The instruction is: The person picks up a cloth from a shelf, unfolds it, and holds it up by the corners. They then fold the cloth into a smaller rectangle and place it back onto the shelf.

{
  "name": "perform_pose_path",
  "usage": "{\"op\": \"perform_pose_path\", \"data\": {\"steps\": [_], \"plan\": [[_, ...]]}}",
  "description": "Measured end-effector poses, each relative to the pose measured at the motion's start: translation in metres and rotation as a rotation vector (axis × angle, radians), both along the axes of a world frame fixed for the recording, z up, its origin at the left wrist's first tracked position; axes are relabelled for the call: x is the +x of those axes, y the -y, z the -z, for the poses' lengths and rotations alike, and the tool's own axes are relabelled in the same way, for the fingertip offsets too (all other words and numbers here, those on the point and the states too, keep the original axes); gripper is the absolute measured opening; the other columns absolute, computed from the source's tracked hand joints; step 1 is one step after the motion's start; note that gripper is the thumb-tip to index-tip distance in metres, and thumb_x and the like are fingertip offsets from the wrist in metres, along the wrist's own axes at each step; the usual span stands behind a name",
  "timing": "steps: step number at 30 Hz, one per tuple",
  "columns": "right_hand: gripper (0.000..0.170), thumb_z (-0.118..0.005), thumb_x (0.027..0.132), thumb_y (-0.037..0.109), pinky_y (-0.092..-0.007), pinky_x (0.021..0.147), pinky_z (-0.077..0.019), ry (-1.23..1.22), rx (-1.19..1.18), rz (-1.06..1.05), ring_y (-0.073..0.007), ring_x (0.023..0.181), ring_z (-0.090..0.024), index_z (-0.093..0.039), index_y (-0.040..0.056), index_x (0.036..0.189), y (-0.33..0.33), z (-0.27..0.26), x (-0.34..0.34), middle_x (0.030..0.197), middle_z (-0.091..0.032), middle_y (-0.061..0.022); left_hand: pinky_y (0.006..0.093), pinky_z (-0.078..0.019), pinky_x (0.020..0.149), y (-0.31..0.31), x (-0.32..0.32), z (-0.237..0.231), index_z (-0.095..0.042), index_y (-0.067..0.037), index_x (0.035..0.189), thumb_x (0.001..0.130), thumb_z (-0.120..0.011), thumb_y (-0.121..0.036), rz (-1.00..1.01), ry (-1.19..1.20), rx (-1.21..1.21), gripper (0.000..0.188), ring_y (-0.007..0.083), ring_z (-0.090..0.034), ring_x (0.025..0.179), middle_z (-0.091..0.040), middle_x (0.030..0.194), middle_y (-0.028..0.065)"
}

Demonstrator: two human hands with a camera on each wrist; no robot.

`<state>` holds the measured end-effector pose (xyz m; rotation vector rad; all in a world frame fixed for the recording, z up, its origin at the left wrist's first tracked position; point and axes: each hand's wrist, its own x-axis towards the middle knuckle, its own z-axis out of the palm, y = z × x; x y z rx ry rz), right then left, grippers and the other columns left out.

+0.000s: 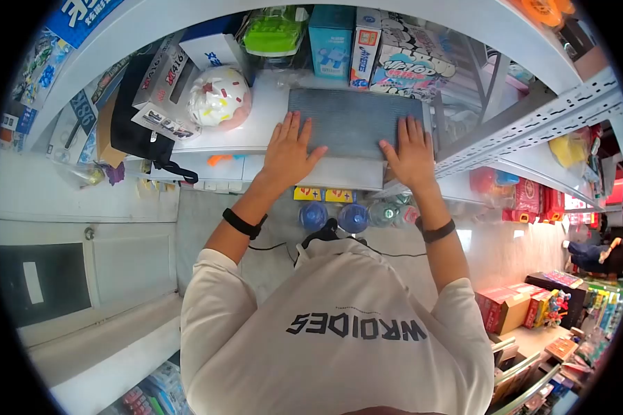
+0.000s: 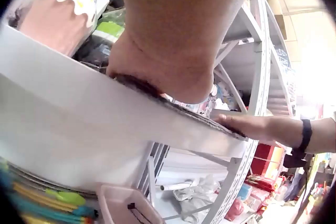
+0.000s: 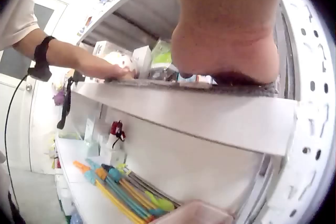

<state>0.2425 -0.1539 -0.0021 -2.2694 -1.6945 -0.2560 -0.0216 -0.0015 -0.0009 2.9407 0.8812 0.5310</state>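
Observation:
A grey, finely ribbed rectangular cloth lies spread flat on the white shelf, along its front edge. My left hand rests palm down over its left end, fingers straight and pointing to the back. Over the right end lies my right hand, its fingers also straight. The fuzzy edge of the cloth shows under the heel of my right hand in the right wrist view. In the left wrist view, the wrist hides most of my left hand.
Left of the cloth stand an ice-cream-shaped toy and a toy box. Behind it are a teal box and a patterned box. A perforated metal post rises at the right. Water bottles stand below.

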Motion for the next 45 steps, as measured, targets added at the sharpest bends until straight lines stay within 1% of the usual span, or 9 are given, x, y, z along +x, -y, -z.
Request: {"op": "perform_pose_path", "data": {"steps": [8,10,15,21,29,31,34,40,45], "plan": [[0.082,-0.047,0.097,0.060,-0.0527,0.118,-0.0262,0.042,-0.039,-0.011,-0.0437,0.143,-0.035,-0.043,-0.0058,0.146,-0.003,0.011,0.007,0.151,-0.041,-0.0285,0.0523,-0.0338,0.114,-0.011,0.008,-0.031,-0.052,0.003,0.139,0.098,-0.054,-0.050,-0.087,-0.096,-0.172,0.067,0.0432,-0.039,0.141,-0.044,0.148,0.0304],[0.079,-0.053,0.095,0.057,-0.0529,0.115,-0.0297,0.034,0.039,-0.037,-0.0449,0.139,-0.039,-0.047,-0.0068,0.141,-0.001,0.017,0.008,0.147,-0.046,-0.0286,0.0521,-0.0333,0.114,-0.033,0.021,-0.016,-0.051,0.004,0.140,0.098,-0.054,-0.049,-0.088,-0.037,0.073,0.067,0.0427,-0.039,0.141,-0.043,0.150,0.0296],[0.075,-0.066,0.086,0.050,-0.0523,0.112,-0.0342,-0.091,0.255,-0.079,-0.0463,0.131,-0.046,-0.053,-0.0105,0.130,-0.005,0.031,0.012,0.135,-0.053,-0.0310,0.0497,-0.0282,0.118,-0.070,0.030,0.021,-0.047,0.011,0.141,0.099,-0.052,-0.052,-0.068,-0.035,-0.013,0.076,0.0440,-0.039,0.141,-0.044,0.149,0.0316],[0.084,-0.042,0.096,0.063,-0.0528,0.120,-0.0226,-0.103,-0.012,0.057,-0.0414,0.146,-0.031,-0.042,-0.0050,0.147,-0.005,0.024,-0.004,0.155,-0.037,-0.0268,0.0486,-0.0315,0.116,-0.073,0.027,0.007,-0.044,0.009,0.144,0.101,-0.049,-0.049,-0.118,-0.145,-0.065,0.072,0.0424,-0.039,0.141,-0.040,0.152,0.0288],[0.083,-0.040,0.098,0.062,-0.0515,0.121,-0.0215,-0.251,-0.057,0.046,-0.0372,0.148,-0.029,-0.043,-0.0053,0.146,-0.001,-0.005,0.004,0.156,-0.036,-0.0249,0.0544,-0.0240,0.119,-0.073,0.034,0.016,-0.033,0.006,0.152,0.103,-0.042,-0.049,-0.104,-0.204,-0.114,0.074,0.0385,-0.023,0.151,-0.028,0.161,0.0245],[0.080,-0.041,0.098,0.062,-0.0513,0.119,-0.0239,-0.570,-0.178,0.040,-0.0374,0.147,-0.031,-0.048,-0.0037,0.143,-0.003,-0.031,0.007,0.153,-0.040,-0.0243,0.0538,-0.0243,0.119,-0.074,0.033,0.016,-0.033,0.007,0.151,0.103,-0.044,-0.048,-0.097,-0.197,-0.108,0.074,0.0393,-0.025,0.150,-0.028,0.160,0.0252],[0.071,-0.046,0.098,0.059,-0.0548,0.113,-0.0347,-0.527,-0.070,0.098,-0.0391,0.141,-0.039,-0.053,-0.0010,0.135,-0.006,-0.032,0.009,0.143,-0.047,-0.0242,0.0526,-0.0253,0.119,-0.077,0.033,0.008,-0.034,0.008,0.150,0.101,-0.047,-0.045,-0.078,-0.193,-0.113,0.074,0.0409,-0.029,0.147,-0.030,0.159,0.0268],[0.070,-0.050,0.096,0.057,-0.0562,0.112,-0.0354,-0.091,0.116,0.104,-0.0362,0.143,-0.036,-0.051,0.0020,0.139,0.004,0.019,0.008,0.149,-0.043,-0.0206,0.0515,-0.0275,0.118,-0.087,0.031,0.026,-0.037,0.008,0.148,0.098,-0.052,-0.042,-0.052,-0.061,-0.059,0.073,0.0432,-0.037,0.142,-0.033,0.156,0.0290],[0.071,-0.051,0.094,0.058,-0.0556,0.115,-0.0281,-0.154,0.121,0.099,-0.0354,0.144,-0.035,-0.051,0.0027,0.139,0.003,0.021,0.010,0.150,-0.044,-0.0186,0.0537,-0.0275,0.117,-0.091,0.031,0.032,-0.033,0.006,0.151,0.100,-0.049,-0.044,-0.072,-0.168,-0.047,0.074,0.0410,-0.031,0.146,-0.029,0.159,0.0283]]}}
